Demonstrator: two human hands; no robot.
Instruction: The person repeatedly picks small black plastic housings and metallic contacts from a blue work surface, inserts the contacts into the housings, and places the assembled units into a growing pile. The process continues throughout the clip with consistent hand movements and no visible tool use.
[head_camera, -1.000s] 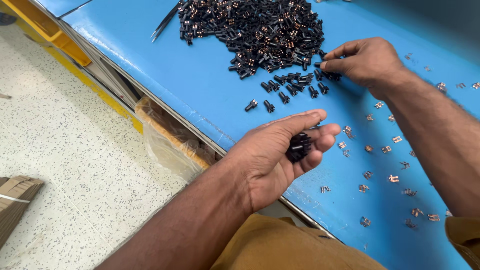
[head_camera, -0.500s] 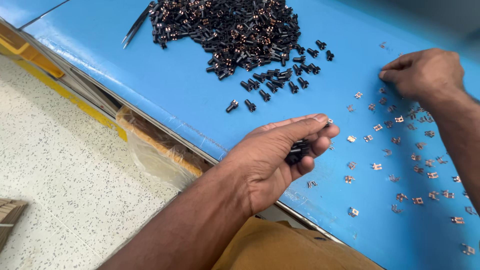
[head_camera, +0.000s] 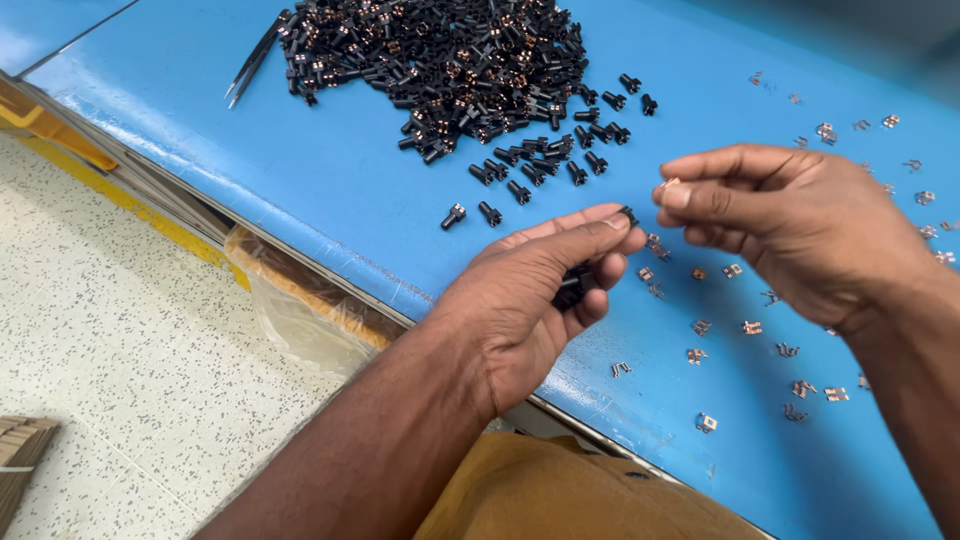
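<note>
Copper-toned and tiny, a metal clip (head_camera: 668, 184) sat pinched between the thumb and forefinger of the right hand (head_camera: 790, 225), those fingers (head_camera: 700, 196) closed tight on it just above the counter (head_camera: 330, 190). Right across from it, almost touching, the left hand (head_camera: 535, 300) was held palm-up with its fingers curled half shut; the tip of the forefinger and thumb gripped one small black plastic part (head_camera: 628, 213), and a clutch of more black parts (head_camera: 572, 288) lay cupped in the bend of the fingers. Clip and black part were nearly meeting, just apart, in the gap between the two hands.

Beneath and around the right hand, loose metal clips (head_camera: 745, 328) were scattered over the blue counter, spreading off toward the right edge of the view. Just beyond the left fingertips, a few stray black parts (head_camera: 470, 214) lay singly, and behind them rose the big heap of black parts (head_camera: 440, 65) with copper glinting inside. A pair of dark tweezers (head_camera: 252, 62) rested at the heap's left edge, touching it. At the counter's near edge a clear plastic bag (head_camera: 300, 310) hung below, over a speckled floor (head_camera: 120, 330). Mustard-coloured trousers (head_camera: 560, 495) showed at the bottom.
</note>
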